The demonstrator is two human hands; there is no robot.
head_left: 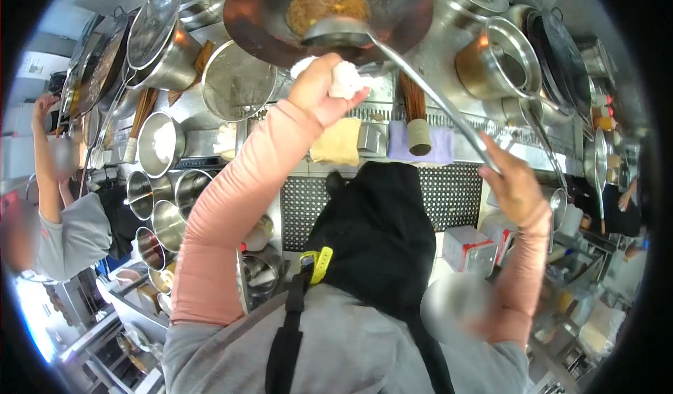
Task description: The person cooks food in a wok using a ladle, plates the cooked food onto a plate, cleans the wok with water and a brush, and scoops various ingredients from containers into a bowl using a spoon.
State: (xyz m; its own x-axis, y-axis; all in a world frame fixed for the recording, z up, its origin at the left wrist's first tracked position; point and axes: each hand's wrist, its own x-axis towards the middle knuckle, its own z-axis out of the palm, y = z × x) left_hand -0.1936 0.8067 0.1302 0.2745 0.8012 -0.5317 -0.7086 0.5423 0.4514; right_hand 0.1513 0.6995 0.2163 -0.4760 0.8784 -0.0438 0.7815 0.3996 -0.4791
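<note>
A large dark wok (252, 15) at the top centre holds brown, stewed-looking food (326, 7). My left hand (324, 89) is closed on a white cloth (346, 80) at the wok's near edge; whether it also grips the rim or a handle is hidden. Over to the right, my right hand (515, 184) grips the long metal handle of a ladle (427, 89). The ladle's bowl (336, 32) is inside the wok, at the near side of the food.
Left of the wok are a round strainer (240, 80), a steel bowl (161, 144) and several metal containers. A steel pot (491, 61) stands at right. Bamboo brushes (418, 124) and folded cloths (336, 141) lie below the wok. Another person (70, 226) works at far left.
</note>
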